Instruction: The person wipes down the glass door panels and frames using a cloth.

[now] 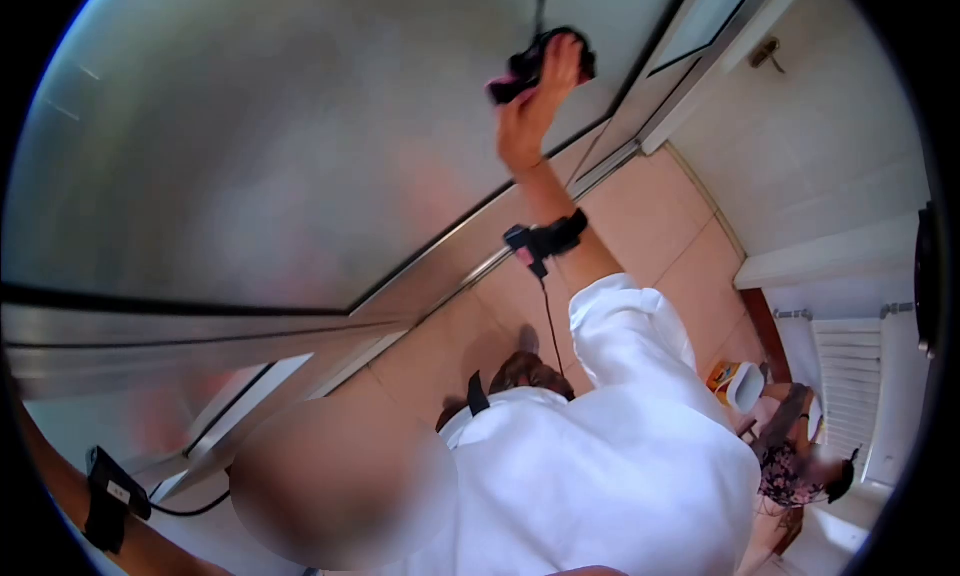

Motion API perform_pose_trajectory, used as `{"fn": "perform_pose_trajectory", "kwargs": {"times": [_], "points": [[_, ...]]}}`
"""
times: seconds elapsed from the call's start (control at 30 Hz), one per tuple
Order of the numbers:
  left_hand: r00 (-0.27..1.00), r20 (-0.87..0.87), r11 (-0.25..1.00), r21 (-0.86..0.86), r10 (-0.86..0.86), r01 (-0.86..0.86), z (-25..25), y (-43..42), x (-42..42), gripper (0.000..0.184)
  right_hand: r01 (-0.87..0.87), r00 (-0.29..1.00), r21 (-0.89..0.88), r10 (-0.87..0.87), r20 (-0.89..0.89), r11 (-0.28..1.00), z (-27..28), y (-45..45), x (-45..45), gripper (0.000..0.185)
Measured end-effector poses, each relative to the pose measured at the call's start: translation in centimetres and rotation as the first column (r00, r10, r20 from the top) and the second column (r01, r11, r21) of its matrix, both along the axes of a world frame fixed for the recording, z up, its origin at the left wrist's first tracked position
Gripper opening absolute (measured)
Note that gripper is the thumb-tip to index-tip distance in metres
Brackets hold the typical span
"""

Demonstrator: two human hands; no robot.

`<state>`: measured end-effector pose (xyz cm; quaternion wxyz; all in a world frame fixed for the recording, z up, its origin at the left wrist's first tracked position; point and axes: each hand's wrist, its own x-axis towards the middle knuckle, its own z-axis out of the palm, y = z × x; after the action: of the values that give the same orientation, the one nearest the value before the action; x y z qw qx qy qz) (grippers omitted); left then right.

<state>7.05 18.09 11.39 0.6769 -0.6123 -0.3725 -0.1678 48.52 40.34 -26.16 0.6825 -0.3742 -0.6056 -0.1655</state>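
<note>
Right hand (540, 116) is on the dark pad (521, 68), fingers laid over it, holding it against the large hazy panel (300, 126). Pad has a pinkish edge on its left side and a thin dark stalk sticking out past the fingertips. Left hand: out of frame; only the left forearm (165, 554) shows, at the lower left, with a black wrist device (118, 491) on it. Can't tell what that hand is doing or holding. Hands look well apart.

Progress: pad is at the panel, so I'd judge the work is under way, not finished. Hand sits near the panel's right-hand border, close to the metal frame (450, 251). Most of the panel lies left of the hand, hazy, a couple of pale streaks at far left. Can't separate haze from reflection, so no call on how much is done or left.

Around: second device (550, 241) on the right wrist, cable hanging from it. Tiled floor (690, 231) past that forearm. Behind the right elbow: white bucket (743, 386), another person (785, 476) just beside it.
</note>
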Motion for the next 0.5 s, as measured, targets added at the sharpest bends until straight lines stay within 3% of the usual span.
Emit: {"fn": "perform_pose_trajectory", "kwargs": {"times": [0.03, 0.1, 0.17, 0.23, 0.3, 0.33, 0.37, 0.43, 0.47, 0.5], "points": [[0.998, -0.062, 1.000, -0.025, 0.007, -0.008, 0.2, -0.1, -0.1, 0.057, 0.032, 0.999, 0.028, -0.032, -0.007, 0.999, 1.5, 1.9, 2.3, 0.060], [0.997, -0.073, 0.998, -0.055, 0.007, -0.011, 0.0, 0.1, 0.5, 0.053, -0.136, 0.980, 0.104, 0.149, -0.133, 0.985, 3.7, 5.3, 6.3, 0.055], [0.995, -0.098, 0.997, -0.078, 0.006, -0.014, -0.2, 0.3, 0.6, 0.052, -0.132, 0.984, 0.212, 0.154, -0.093, 0.968, 5.8, 7.0, 9.5, 0.049], [0.991, -0.130, 0.990, -0.129, 0.033, -0.050, 0.0, 0.2, 0.4, 0.052, -0.024, 0.986, 0.114, 0.042, -0.160, 0.993, 1.7, 11.8, 14.9, 0.046], [0.997, -0.076, 0.993, -0.114, 0.024, -0.032, -0.1, 0.2, 0.0, 0.053, -0.096, 0.954, 0.161, 0.137, -0.267, 0.982, 0.7, 12.2, 15.1, 0.047], [0.996, -0.082, 0.991, -0.125, 0.033, -0.043, -0.2, 0.2, -0.1, 0.053, -0.208, 0.925, 0.053, 0.215, -0.314, 0.977, -0.1, 11.6, 15.4, 0.053], [0.998, -0.056, 0.991, -0.127, 0.029, -0.036, -0.3, 0.1, -0.2, 0.053, -0.214, 0.923, 0.045, 0.217, -0.318, 0.976, -1.0, 11.5, 14.9, 0.053], [0.999, -0.031, 0.990, -0.135, 0.025, -0.029, -0.3, 0.0, 0.3, 0.054, -0.129, 0.867, -0.006, 0.110, -0.486, 0.992, -3.6, 10.9, 14.3, 0.055], [1.000, 0.009, 0.992, -0.124, 0.027, -0.026, -0.6, 0.0, 0.6, 0.055, -0.182, 0.796, -0.112, 0.080, -0.600, 0.977, -5.2, 10.0, 13.4, 0.062], [0.998, 0.048, 0.993, -0.115, 0.028, -0.022, -0.8, 0.0, 0.8, 0.056, -0.181, 0.797, -0.119, 0.075, -0.599, 0.976, -7.2, 9.6, 12.5, 0.062]]}}
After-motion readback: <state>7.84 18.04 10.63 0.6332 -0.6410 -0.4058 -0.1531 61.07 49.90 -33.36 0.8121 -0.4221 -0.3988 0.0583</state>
